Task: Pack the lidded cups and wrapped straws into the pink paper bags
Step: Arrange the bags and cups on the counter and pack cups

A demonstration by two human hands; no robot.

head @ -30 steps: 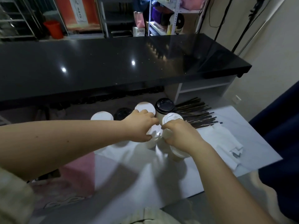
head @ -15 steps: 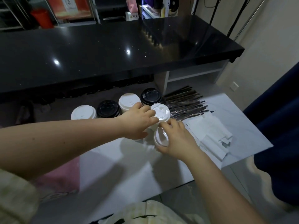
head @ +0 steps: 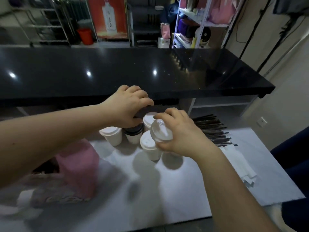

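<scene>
My right hand (head: 177, 134) grips a white-lidded cup (head: 161, 132), lifted and tilted over the white table (head: 167, 190). My left hand (head: 127, 106) curls down over a black lid (head: 144, 111), apparently that of a second cup; the rest is hidden. Standing below are a black-lidded cup (head: 133, 134) and three white-lidded cups: left (head: 111, 135), front (head: 148, 145) and back (head: 149, 119). A pink paper bag (head: 78, 163) lies at the lower left, blurred. Dark wrapped straws (head: 212, 129) lie to the right of the cups.
Folded white papers (head: 240, 168) lie on the table's right side. A black counter (head: 117, 71) runs along the far side above the table. Shelves and racks stand behind it. A dark blue cloth (head: 294, 156) is at the right edge.
My right hand has lifted and tilted its white-lidded cup. My left hand has let go of the white lid and moved back to a black lid. The view has tilted up.
</scene>
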